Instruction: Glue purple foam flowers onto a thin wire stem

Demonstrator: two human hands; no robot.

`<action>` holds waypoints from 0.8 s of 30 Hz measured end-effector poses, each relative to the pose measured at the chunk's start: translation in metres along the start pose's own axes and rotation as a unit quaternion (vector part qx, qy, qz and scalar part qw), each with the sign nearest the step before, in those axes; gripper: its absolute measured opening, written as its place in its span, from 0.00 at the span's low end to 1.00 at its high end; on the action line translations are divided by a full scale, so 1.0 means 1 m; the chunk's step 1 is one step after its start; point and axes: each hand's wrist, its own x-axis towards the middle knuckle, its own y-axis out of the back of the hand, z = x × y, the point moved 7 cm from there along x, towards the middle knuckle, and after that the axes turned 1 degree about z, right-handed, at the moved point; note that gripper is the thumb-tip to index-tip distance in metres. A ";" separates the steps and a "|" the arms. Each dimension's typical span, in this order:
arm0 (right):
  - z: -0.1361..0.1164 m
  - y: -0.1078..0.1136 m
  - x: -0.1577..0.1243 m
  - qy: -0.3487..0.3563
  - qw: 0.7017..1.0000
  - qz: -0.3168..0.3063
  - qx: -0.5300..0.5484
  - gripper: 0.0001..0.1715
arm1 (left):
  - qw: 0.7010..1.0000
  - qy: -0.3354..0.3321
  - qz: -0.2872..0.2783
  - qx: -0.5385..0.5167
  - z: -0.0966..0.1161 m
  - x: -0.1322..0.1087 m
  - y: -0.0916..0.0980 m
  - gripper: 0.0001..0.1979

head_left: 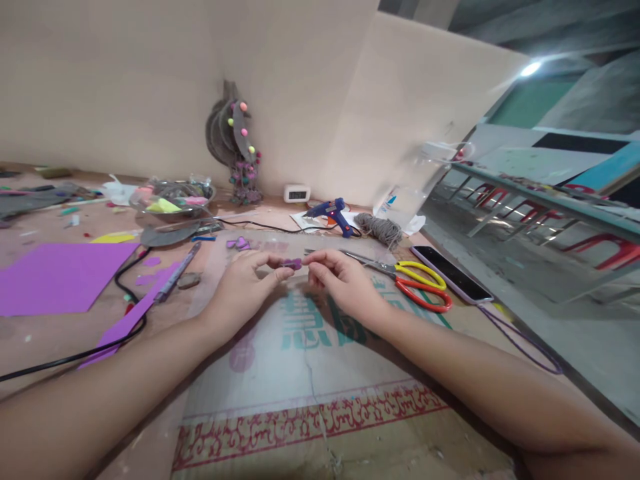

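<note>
A small purple piece [292, 264] is pinched between the thumb and forefinger of my left hand [250, 277]. My right hand [340, 277] is closed at the piece's right side, its fingertips pinched; a thin grey string hangs below the hands over the printed sheet [270, 393]. Whether the right fingers grip the string or the piece's edge is too small to tell. Just behind my left hand lies another folded purple piece [239, 243]. Scissors [420, 283] with yellow and red handles rest to the right, their blades pointing towards my right hand.
Behind the hands are a blue glue gun [335, 215], grey yarn [380, 230] and a small clock [297, 194]. A phone [450, 273] lies at right. Purple sheet [55, 277], a pen [177, 272], black cable [60, 363] and a bowl of scraps [173, 200] are at left.
</note>
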 end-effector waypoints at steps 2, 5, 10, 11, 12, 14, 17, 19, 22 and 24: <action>0.003 -0.001 -0.001 -0.012 0.999 0.011 0.042 0.07 | 1.000 0.000 -0.009 -0.008 -0.002 0.001 -0.003 0.08; 0.005 -0.003 -0.001 -0.025 0.998 0.011 0.051 0.08 | 0.999 -0.010 -0.023 -0.020 -0.003 0.001 -0.007 0.08; 0.003 -0.004 -0.001 -0.015 0.999 -0.001 0.034 0.12 | 0.999 -0.009 -0.034 -0.040 0.000 0.001 -0.008 0.08; 0.004 -0.005 -0.001 -0.014 0.999 -0.004 0.045 0.10 | 0.998 -0.007 -0.037 -0.044 0.001 0.001 -0.008 0.08; 0.004 -0.005 -0.001 -0.014 0.998 -0.005 0.058 0.10 | 0.998 -0.005 -0.042 -0.050 0.001 0.001 -0.009 0.08; 0.005 -0.006 -0.001 -0.014 0.997 -0.007 0.072 0.10 | 0.996 0.002 -0.057 -0.067 0.000 0.001 -0.011 0.09; 0.003 -0.007 -0.001 -0.010 0.999 -0.012 0.042 0.08 | 0.994 0.011 -0.077 -0.077 -0.003 0.000 -0.015 0.09; 0.002 -0.007 -0.001 -0.010 1.000 -0.014 0.020 0.10 | 0.993 0.006 -0.088 -0.074 -0.003 -0.001 -0.017 0.09; 0.003 -0.005 -0.001 -0.012 1.000 -0.004 0.016 0.12 | 0.994 -0.017 -0.069 -0.082 0.001 -0.001 -0.013 0.11; 0.004 -0.004 0.000 -0.015 0.999 0.004 0.029 0.11 | 0.996 -0.021 -0.021 -0.087 0.002 -0.001 -0.005 0.13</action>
